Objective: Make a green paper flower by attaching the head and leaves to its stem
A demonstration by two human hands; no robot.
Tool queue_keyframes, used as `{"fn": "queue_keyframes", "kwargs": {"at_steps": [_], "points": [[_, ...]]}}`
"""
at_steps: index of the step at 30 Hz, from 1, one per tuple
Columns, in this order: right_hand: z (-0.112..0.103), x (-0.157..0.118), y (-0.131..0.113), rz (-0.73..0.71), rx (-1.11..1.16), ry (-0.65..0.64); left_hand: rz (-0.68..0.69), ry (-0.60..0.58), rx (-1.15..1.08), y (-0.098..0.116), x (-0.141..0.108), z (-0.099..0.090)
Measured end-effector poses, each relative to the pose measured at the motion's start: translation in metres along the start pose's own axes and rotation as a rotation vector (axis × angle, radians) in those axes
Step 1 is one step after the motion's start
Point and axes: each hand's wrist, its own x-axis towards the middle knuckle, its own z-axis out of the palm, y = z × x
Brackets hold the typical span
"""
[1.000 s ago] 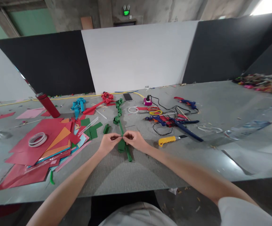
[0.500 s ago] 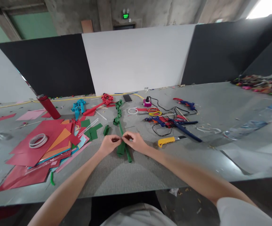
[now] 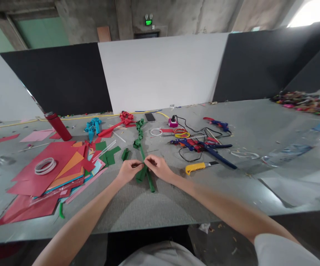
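In front of me, my left hand (image 3: 130,170) and my right hand (image 3: 157,167) meet with their fingertips pinched together on a green paper strip (image 3: 140,175). The strip's free end hangs down between the hands. Just beside it runs a rolled green paper stem (image 3: 150,181), passing under my fingers. At the far end of the stem are folded green paper curls (image 3: 139,129). A small folded green paper piece (image 3: 125,154) lies just beyond my left hand. My fingertips hide the exact spot where strip and stem meet.
Stacked coloured paper (image 3: 46,151) with tape rolls (image 3: 45,166) lies left, below a red bottle (image 3: 58,126). Blue (image 3: 92,127) and red paper flowers (image 3: 126,117) lie further back. To the right are a yellow-handled knife (image 3: 195,168), long blue-handled pliers (image 3: 218,155), glue guns (image 3: 186,142) and cords.
The green strip's free end has swung slightly up and left. Both hands keep nearly the same place and pinch. The whole view has shifted a little.
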Motion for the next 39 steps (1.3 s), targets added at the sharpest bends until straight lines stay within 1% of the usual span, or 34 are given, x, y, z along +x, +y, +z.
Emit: {"fn": "queue_keyframes", "kwargs": {"at_steps": [5, 10, 17, 20, 25, 39], "points": [[-0.0031, -0.0003, -0.0018, 0.000, -0.047, -0.013, -0.022, 0.016, -0.055, 0.0005, -0.0004, -0.0008], [-0.0032, 0.0003, -0.0014, -0.081, -0.147, -0.022, -0.038, 0.053, -0.054, -0.0007, 0.0003, -0.0009], [-0.0022, 0.0020, -0.0004, -0.089, -0.157, -0.009, -0.076, 0.085, -0.071, -0.0024, 0.0015, -0.0004], [-0.0024, 0.0023, -0.0005, -0.095, -0.158, -0.005, -0.068, 0.100, -0.035, -0.0052, 0.0014, -0.0010], [-0.0014, 0.0014, -0.0006, -0.083, -0.153, -0.010, -0.014, 0.094, 0.022, -0.0051, 0.0007, -0.0032], [-0.0020, 0.0013, -0.0004, -0.076, -0.139, -0.021, -0.029, 0.068, -0.004, 0.0025, 0.0000, -0.0046]]}}
